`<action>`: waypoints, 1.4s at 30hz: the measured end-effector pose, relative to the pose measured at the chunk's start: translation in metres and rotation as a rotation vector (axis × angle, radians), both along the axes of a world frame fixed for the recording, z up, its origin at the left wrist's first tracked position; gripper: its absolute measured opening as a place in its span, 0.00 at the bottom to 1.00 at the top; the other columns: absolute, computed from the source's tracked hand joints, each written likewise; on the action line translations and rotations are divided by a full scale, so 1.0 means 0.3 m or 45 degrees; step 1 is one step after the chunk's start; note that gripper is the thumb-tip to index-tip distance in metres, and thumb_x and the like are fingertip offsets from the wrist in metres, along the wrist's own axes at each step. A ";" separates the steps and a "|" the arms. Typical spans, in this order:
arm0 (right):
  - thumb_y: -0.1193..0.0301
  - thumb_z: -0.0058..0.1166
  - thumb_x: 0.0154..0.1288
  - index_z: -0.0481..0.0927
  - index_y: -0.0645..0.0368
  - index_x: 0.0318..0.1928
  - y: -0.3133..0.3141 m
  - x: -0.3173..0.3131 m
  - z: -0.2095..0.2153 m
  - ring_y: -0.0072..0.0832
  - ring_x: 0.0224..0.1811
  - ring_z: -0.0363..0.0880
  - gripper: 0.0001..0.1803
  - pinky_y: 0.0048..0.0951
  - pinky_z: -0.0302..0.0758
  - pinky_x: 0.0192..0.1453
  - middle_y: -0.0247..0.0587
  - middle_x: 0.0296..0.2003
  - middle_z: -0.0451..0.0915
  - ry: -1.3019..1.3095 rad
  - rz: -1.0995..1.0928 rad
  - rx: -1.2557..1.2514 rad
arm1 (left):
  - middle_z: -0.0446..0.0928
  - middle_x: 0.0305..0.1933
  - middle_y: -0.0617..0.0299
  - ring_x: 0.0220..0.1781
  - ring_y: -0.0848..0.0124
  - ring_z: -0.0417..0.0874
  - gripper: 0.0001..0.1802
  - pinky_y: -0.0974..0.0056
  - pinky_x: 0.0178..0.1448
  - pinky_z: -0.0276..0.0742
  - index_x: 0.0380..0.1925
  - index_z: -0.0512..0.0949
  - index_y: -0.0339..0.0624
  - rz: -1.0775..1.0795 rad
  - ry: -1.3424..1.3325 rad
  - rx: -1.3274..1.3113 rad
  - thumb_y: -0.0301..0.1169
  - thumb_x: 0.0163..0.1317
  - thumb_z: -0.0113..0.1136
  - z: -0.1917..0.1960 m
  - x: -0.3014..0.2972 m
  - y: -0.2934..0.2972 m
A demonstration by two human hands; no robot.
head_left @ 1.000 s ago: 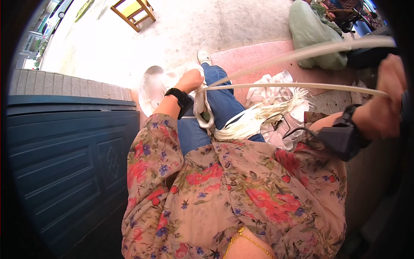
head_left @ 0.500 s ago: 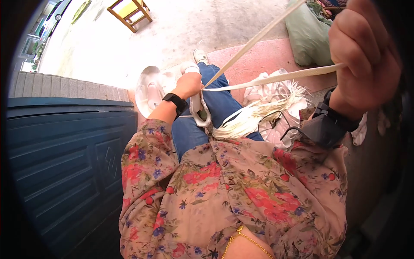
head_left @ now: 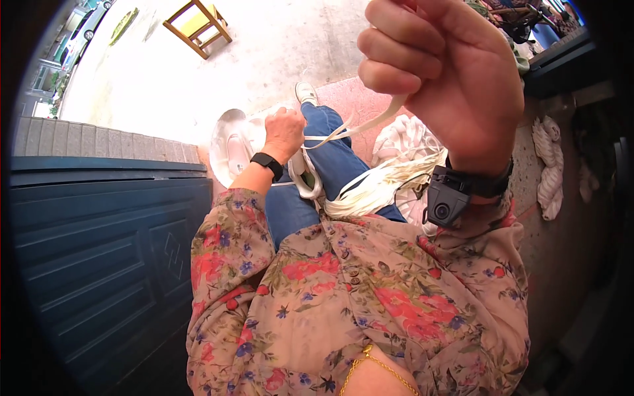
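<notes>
A white shoe (head_left: 306, 179) rests on my lap between the thighs, its opening toward me. My left hand (head_left: 285, 134) is closed at the shoe's front part, its fingertips partly hidden. From beside it a flat white shoelace (head_left: 378, 121) runs slack, in a curve, up to my right hand (head_left: 444, 69). Raised high and close to the view, my right hand has its fingers curled around the lace. Across my right thigh lies a thick bundle of cream-white laces (head_left: 380, 187).
Left of my legs is a white basin-like container (head_left: 226, 160) with pale shoes. Right of them sit a white heap (head_left: 404, 135) and a twisted white bundle (head_left: 548, 168). A blue panelled door (head_left: 109, 244) stands at my left; a wooden chair (head_left: 197, 30) is farther off.
My right hand has moved left and turned. The lace, pulled taut in two strands before, now hangs slack. My left hand has shifted slightly at the shoe.
</notes>
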State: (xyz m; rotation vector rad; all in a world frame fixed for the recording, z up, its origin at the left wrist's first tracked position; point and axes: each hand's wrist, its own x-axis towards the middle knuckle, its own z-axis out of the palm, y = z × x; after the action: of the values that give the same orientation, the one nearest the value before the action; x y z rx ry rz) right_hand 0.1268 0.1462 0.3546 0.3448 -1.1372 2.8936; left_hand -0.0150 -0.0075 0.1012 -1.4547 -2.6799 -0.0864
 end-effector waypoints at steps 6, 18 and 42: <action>0.64 0.27 0.71 0.61 0.52 0.29 -0.005 -0.006 0.018 0.15 0.16 0.47 0.13 0.18 0.51 0.19 0.24 0.16 0.53 -0.014 0.034 -0.118 | 0.77 0.25 0.52 0.32 0.56 0.80 0.06 0.56 0.33 0.75 0.21 0.79 0.43 0.435 -0.193 0.099 0.28 0.46 0.52 -0.040 -0.059 -0.034; 0.63 0.27 0.72 0.61 0.52 0.31 -0.020 -0.052 -0.001 0.14 0.14 0.47 0.13 0.16 0.49 0.16 0.23 0.16 0.53 0.204 0.299 -0.162 | 0.77 0.27 0.51 0.31 0.59 0.78 0.02 0.61 0.36 0.72 0.18 0.71 0.38 0.055 -1.049 0.125 0.24 0.43 0.54 -0.027 -0.079 -0.027; 0.64 0.26 0.71 0.62 0.55 0.34 0.224 0.097 0.067 0.14 0.13 0.48 0.12 0.16 0.48 0.14 0.24 0.15 0.54 0.193 -0.255 0.262 | 0.76 0.24 0.44 0.29 0.59 0.80 0.12 0.59 0.36 0.73 0.27 0.78 0.32 0.505 -1.056 0.299 0.30 0.50 0.51 -0.152 -0.125 -0.197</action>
State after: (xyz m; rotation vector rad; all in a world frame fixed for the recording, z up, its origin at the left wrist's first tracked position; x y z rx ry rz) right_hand 0.1559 0.2133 0.3745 0.4194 -1.3598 2.5392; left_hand -0.0525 -0.0667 0.0554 -0.9033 -3.3416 -1.1535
